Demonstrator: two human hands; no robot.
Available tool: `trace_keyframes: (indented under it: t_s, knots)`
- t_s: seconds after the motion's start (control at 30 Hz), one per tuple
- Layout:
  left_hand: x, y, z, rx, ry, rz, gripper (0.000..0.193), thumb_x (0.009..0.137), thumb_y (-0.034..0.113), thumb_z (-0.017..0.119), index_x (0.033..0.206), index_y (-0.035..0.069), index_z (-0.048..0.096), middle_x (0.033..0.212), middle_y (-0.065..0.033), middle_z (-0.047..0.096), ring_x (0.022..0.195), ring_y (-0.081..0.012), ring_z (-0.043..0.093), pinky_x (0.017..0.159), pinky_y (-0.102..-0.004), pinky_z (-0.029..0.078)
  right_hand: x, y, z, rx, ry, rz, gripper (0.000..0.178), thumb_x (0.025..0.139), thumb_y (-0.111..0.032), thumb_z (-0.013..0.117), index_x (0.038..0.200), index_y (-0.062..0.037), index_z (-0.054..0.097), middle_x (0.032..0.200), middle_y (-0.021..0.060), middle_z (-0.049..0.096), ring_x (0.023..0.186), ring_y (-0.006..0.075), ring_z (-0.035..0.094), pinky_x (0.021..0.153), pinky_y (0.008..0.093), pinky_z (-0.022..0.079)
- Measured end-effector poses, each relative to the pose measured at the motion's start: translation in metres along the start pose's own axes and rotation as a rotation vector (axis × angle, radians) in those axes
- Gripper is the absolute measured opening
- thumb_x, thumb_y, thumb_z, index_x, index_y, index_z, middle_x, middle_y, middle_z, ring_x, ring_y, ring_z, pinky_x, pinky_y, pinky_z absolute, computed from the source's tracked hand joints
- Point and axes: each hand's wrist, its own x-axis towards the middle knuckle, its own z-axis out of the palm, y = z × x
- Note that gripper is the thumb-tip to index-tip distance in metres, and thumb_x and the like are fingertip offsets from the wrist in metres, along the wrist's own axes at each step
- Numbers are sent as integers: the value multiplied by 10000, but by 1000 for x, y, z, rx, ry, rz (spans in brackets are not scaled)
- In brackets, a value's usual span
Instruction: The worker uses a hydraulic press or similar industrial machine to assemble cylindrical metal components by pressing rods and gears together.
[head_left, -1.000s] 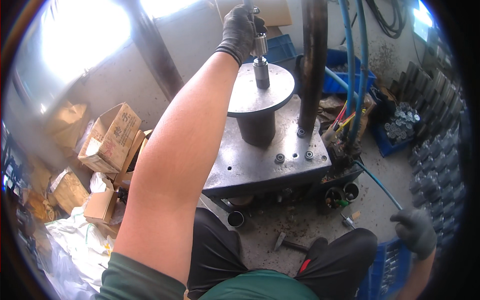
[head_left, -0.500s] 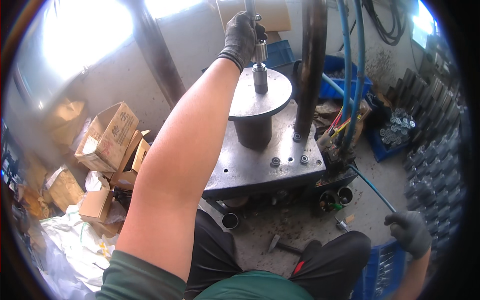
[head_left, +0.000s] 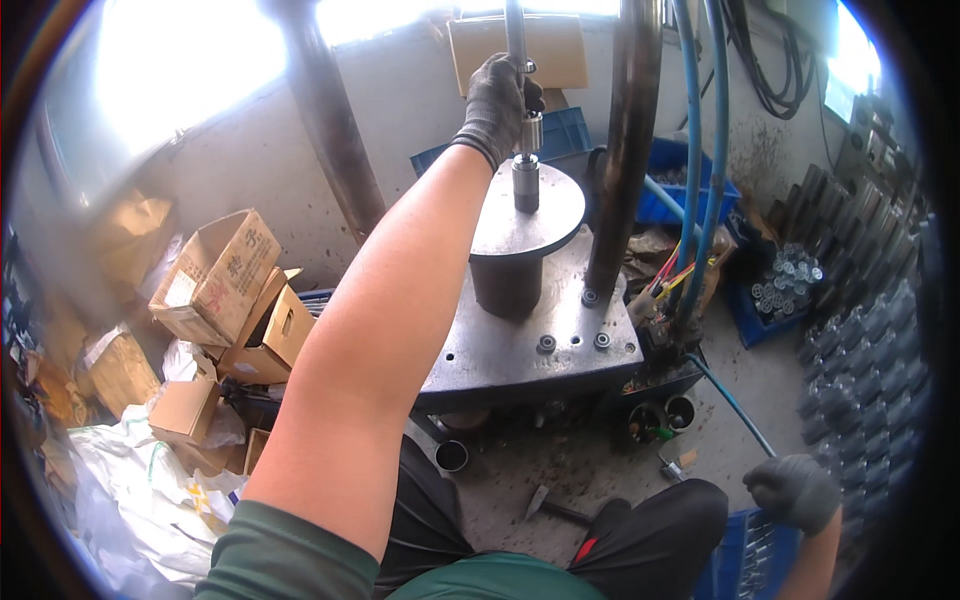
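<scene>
My left hand (head_left: 497, 105) in a dark grey knitted glove reaches up to the press, its fingers closed around a metal sleeve (head_left: 531, 132) on the vertical rod (head_left: 515, 35). Right below stands a short metal cylinder (head_left: 525, 187), upright on the round steel plate (head_left: 545, 225); its lower half is darker. Down at the right, my gloved right hand (head_left: 795, 493) is closed at the end of a blue lever (head_left: 733, 406). The fingers of the left hand partly hide the sleeve's upper part.
Dark steel columns (head_left: 625, 140) flank the plate. Several small ring-shaped parts (head_left: 547, 344) lie on the press bed (head_left: 490, 365). A hammer (head_left: 555, 508) lies on the floor, near a blue crate (head_left: 728, 560). Cardboard boxes (head_left: 215, 275) are piled left; stacked metal parts (head_left: 865, 390) stand right.
The whole view has shifted a little, so the press sits lower in the picture. Both hands keep their places on the sleeve and the lever.
</scene>
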Motion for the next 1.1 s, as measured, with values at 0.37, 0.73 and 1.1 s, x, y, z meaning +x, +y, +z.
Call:
trace_keyframes:
  t_s: [0.37,0.73,1.1]
  knots:
    - [0,-1,0,17,14,-6,212,931,239,552,960,46,635,649,-74,580,562,-170,581,560,-329,531,6,-11,-8,351,-5,369,187,838,-81,644,994,-55,744,855,159,733,789,322,733,747,382,585]
    - [1,-4,-1,-14,4,16,193,938,229,551,920,53,628,637,-64,566,548,-159,567,540,-323,519,9,-10,-13,425,198,337,191,830,-65,651,994,-7,730,823,199,715,780,343,725,734,380,572]
    - [-4,-23,7,92,-18,218,283,1007,347,565,1051,69,582,672,-33,550,563,-126,544,541,-297,472,82,32,-50,222,998,224,159,912,2,609,1049,40,677,909,202,697,820,263,696,761,339,528]
